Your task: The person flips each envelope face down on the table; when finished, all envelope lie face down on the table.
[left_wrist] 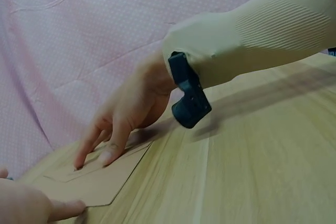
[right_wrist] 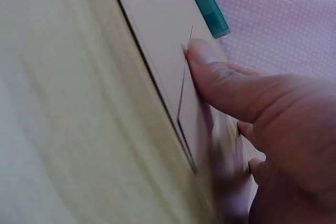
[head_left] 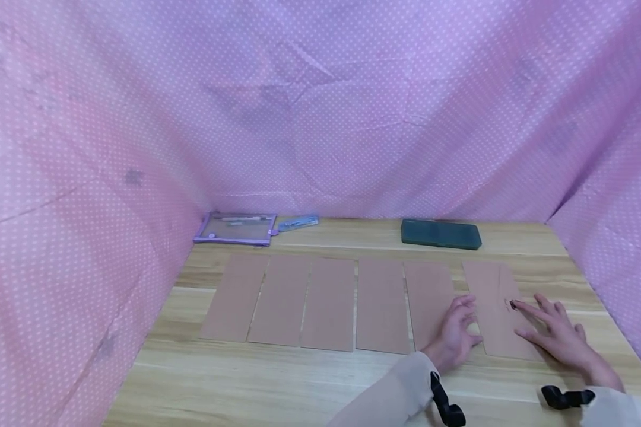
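Observation:
The rightmost brown cardboard rectangle (head_left: 491, 323) lies flat on the wooden table between my two hands. A thin dark line, cut or drawn, runs along it, also visible on the cardboard (right_wrist: 157, 40) in the right wrist view. My right hand (head_left: 561, 338) rests on its right side, fingers spread, with a tiny dark spot by the index fingertip; what the spot is I cannot tell. The thumb (right_wrist: 220, 85) presses the cardboard beside the line. At the left edge my left hand (head_left: 454, 338) has loosely bent fingers and holds nothing; one fingertip touches the cardboard's edge.
Several matching cardboard rectangles (head_left: 328, 302) lie in a row to the left. Along the back are a purple-edged zip pouch (head_left: 235, 240) with pens inside, a small blue item (head_left: 299, 222) and a dark green case (head_left: 440, 234). Pink dotted cloth (head_left: 320, 118) hangs around the table.

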